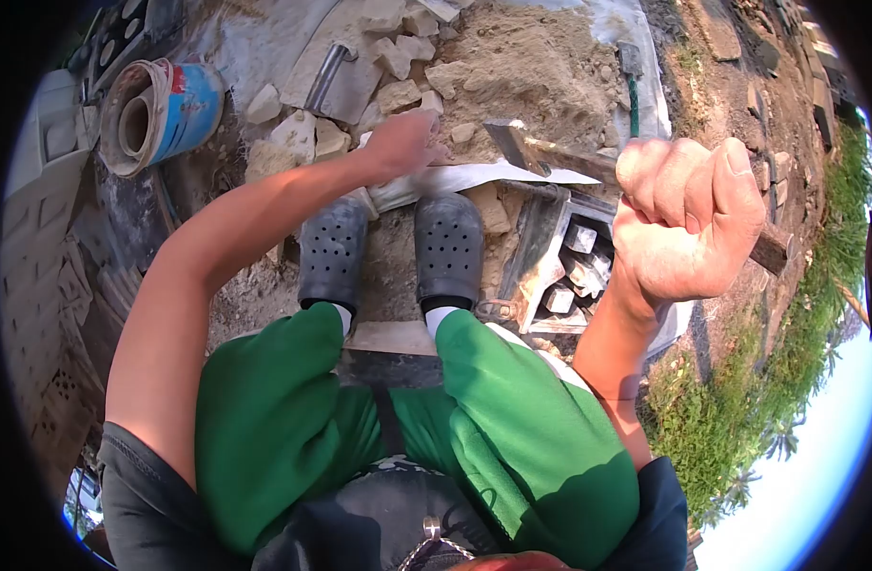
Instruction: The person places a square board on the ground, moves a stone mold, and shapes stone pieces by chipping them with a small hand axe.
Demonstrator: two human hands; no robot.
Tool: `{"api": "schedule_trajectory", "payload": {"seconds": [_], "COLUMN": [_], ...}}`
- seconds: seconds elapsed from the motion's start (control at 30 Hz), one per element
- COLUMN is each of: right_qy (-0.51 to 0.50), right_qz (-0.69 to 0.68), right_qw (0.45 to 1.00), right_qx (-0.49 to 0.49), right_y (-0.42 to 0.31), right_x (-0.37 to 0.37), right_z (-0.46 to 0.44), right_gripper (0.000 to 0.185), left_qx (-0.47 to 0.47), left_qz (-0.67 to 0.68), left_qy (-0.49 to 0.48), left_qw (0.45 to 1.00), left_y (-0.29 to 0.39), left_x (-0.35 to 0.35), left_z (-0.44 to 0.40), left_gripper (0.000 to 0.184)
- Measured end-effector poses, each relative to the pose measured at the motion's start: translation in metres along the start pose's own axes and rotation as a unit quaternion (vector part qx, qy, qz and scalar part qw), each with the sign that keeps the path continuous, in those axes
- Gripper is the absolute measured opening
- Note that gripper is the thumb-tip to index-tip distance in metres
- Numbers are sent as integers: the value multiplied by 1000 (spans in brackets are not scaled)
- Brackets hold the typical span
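Observation:
Raised at the right, my right hand (688,214) is closed in a fist around the wooden handle of a hammer (577,162). Its flat metal head points left, above the rubble, and the butt of the handle shows past the wrist. My left hand (403,145) reaches forward over the edge of the rubble, beyond my shoes. Its fingers are smeared by motion, so whether they hold anything is unclear. Broken pale stones (398,95) lie just past it, and a white sheet edge (483,173) runs close by its fingertips.
A blue and white bucket (184,109) stands at the upper left. A metal bar (329,78) lies on a slab among the stones. Right of my grey clogs (449,243) sits a crate (531,249) with several blocks in it. Sandy debris (521,67) is heaped ahead; grass grows far right.

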State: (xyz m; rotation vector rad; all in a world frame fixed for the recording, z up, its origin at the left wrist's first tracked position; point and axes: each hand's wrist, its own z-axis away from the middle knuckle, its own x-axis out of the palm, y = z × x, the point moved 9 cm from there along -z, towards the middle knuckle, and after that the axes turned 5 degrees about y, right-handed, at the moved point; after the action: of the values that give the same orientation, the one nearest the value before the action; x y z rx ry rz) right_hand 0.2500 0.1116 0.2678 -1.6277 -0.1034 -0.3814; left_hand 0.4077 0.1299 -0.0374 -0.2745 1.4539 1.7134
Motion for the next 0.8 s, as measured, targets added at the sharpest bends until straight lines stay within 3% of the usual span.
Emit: {"api": "schedule_trajectory", "payload": {"seconds": [0.1, 0.17, 0.23, 0.33, 0.37, 0.5, 0.6, 0.7, 0.8], "right_qy": [-19, -57, -55, -86, -89, -45, -61, -4, -33], "right_qz": [99, 110, 137, 90, 61, -26, -15, 103, 50], "right_qw": [995, 992, 989, 992, 994, 998, 998, 995, 998], "right_qx": [-19, -11, -20, 24, -2, 25, -4, -7, 10], "right_y": [57, 146, 135, 118, 97, 40, 54, 123, 125], "right_x": [-1, -27, -21, -12, -4, 12, 3, -29, -31], "right_z": [1, 1, -6, -10, -12, -21, -31, -26, -28], "right_gripper": [42, 40, 41, 44, 44, 34, 35, 40, 40], "left_qx": [-2, 6, 9, 32, 43, 80, 96, 118, 88], "left_qz": [20, 4, -9, -16, -30, -88, -123, -123, -98], "left_qy": [2, 0, 4, 18, 9, -12, -75, -52, -38], "left_qw": [1000, 1000, 1000, 999, 999, 993, 985, 984, 991], "left_y": [-3, -4, -5, -2, -2, 1, 6, 6, 11], "left_x": [-8, -10, -11, -11, -8, 3, 18, 31, 29], "left_z": [4, 4, 4, 3, 4, 9, 7, 3, 1], "left_gripper": [39, 39, 38, 38, 36, 31, 26, 24, 20]}}
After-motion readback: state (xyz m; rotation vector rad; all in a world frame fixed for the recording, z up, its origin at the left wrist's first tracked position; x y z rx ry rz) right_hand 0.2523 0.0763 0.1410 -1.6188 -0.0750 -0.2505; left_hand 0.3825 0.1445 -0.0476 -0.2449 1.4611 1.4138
